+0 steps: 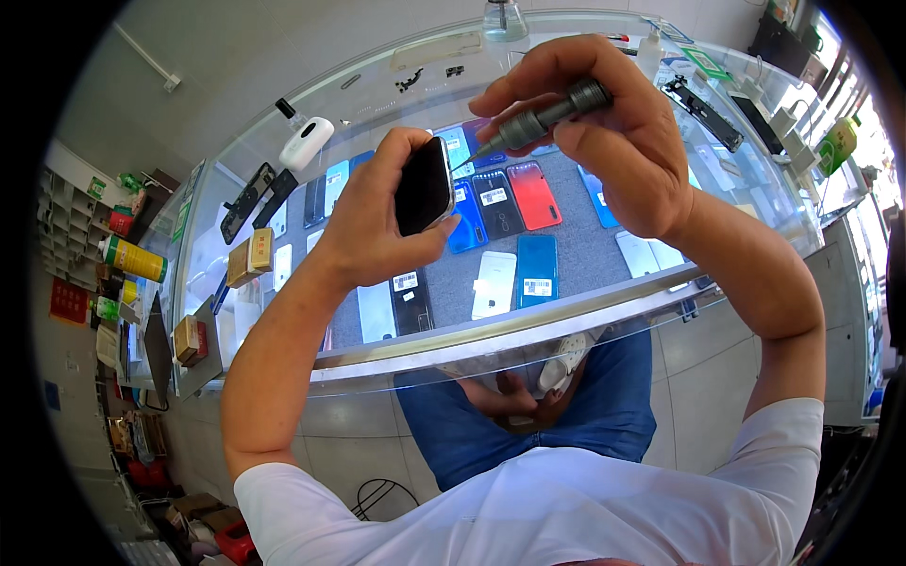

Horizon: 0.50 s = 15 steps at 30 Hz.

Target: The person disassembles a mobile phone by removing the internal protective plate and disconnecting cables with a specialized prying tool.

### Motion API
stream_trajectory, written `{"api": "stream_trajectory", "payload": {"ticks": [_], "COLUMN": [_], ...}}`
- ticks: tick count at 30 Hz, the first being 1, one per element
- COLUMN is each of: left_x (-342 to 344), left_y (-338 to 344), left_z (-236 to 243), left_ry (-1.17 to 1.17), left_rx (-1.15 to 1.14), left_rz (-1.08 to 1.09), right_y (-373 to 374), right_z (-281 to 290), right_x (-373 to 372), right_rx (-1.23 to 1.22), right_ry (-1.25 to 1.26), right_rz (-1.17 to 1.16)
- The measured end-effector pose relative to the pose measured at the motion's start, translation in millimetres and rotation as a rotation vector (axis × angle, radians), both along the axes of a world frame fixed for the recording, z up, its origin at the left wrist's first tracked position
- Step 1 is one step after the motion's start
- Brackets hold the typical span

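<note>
My left hand (pixel 373 222) holds a smartphone (pixel 422 189) with a black screen and silver edge, fingers wrapped round its sides, above the glass counter. In my right hand (pixel 632 160) is a grey knurled screwdriver (pixel 533 123), its thin tip pointing down-left at the phone's right edge; I cannot tell whether it touches. Below both hands, phones in several colours show under the glass, among them a red one (pixel 533 193), a black one (pixel 497 203) and a teal one (pixel 537 271).
The glass counter (pixel 472 348) carries a white oval device (pixel 305 143), dark phone frames (pixel 245 203), small boxes (pixel 250 257), a loose dark part (pixel 703 113) and a pump bottle (pixel 649 52). A yellow can (pixel 132 257) stands at the far left. Small black parts (pixel 409 82) lie at the back.
</note>
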<state>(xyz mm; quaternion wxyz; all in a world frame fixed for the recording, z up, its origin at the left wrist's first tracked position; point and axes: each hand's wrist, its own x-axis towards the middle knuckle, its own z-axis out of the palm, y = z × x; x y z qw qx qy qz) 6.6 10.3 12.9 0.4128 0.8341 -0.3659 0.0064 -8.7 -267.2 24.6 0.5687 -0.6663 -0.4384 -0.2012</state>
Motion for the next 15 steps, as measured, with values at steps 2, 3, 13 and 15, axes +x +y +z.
{"api": "stream_trajectory", "payload": {"ticks": [2, 3, 13, 15], "left_x": [-0.4, -0.5, -1.8, -0.3], "left_y": [-0.1, 0.0, 0.4, -0.4], "left_z": [0.2, -0.1, 0.9, -1.2], "left_ry": [-0.017, -0.025, -0.01, -0.025], "left_rx": [0.004, 0.006, 0.002, -0.002], "left_rz": [0.004, 0.006, 0.013, 0.007], "right_y": [-1.9, -2.1, -2.1, 3.5], "right_z": [0.6, 1.5, 7.2, 6.5], "right_x": [-0.1, -1.6, -5.5, -9.5], "right_rx": [-0.024, -0.041, 0.016, -0.001], "right_ry": [-0.052, -0.054, 0.119, 0.269], "right_rz": [-0.026, -0.057, -0.015, -0.127]}}
